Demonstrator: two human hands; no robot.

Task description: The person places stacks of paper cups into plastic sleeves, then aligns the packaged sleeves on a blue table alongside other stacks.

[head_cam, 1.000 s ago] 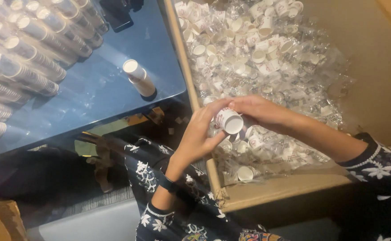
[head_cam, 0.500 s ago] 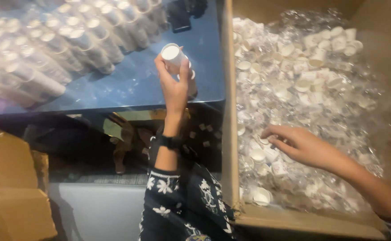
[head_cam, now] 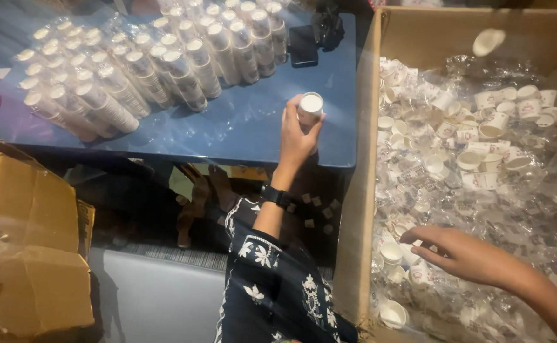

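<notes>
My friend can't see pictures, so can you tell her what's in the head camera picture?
A person's left hand holds a stack of small white paper cups on a blue table, while the right hand reaches into a big cardboard box of loose cups and clear wrappers. Plastic-wrapped cup stacks lie in rows on the table.

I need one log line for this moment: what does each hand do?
left hand: holds cup stack upright on blue table | right hand: open, over loose cups in box
</notes>
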